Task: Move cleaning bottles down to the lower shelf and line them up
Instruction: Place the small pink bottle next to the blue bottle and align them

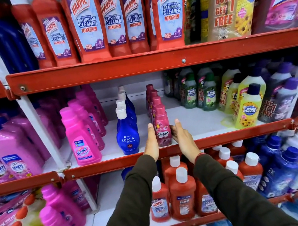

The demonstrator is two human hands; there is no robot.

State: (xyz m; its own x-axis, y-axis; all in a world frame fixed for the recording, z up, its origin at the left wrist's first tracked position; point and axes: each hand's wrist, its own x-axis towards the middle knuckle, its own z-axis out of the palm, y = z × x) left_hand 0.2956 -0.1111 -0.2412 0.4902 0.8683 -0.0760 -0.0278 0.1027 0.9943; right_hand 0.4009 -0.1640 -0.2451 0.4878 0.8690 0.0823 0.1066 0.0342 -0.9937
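Observation:
A row of dark pink Comfort bottles runs front to back on the middle shelf. My left hand lies flat against the left side of the front Comfort bottle. My right hand presses on its right side, so the bottle stands clasped between both hands. Just left of it is a row of blue Ujala bottles with white caps. Red Harpic bathroom cleaner bottles fill the shelf above. Red Harpic and Bactin bottles stand on the shelf below, under my dark sleeves.
Pink Vanish bottles stand to the left, and green and yellow Max Kleen bottles to the right. Bare white shelf shows right of the Comfort row. A white upright post divides the bays on the left.

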